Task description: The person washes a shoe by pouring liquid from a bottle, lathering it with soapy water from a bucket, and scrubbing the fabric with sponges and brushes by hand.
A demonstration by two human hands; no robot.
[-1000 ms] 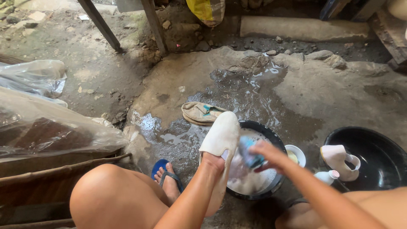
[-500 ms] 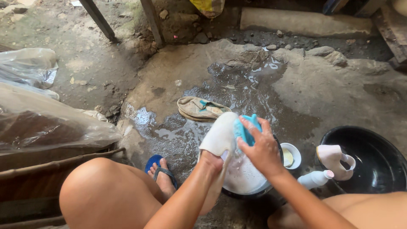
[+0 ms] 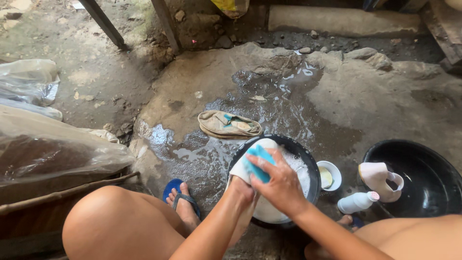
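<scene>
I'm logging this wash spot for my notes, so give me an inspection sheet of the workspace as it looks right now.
Surface: rough concrete floor, wet with puddles around the basins.
Job's things: pale shoe held over a black basin of sudsy water; blue scrub brush pressed on it.
Clutter: second worn shoe lying on the wet floor; small white dish with soap; white bottle on its side; larger black basin with a pale scoop on its rim.
Hands: left hand has a closed grip on the shoe; right hand has a closed grip on the brush.
Cables: nothing seen.
Surroundings: plastic sheeting at left, wooden posts, stones and dirt beyond.
</scene>
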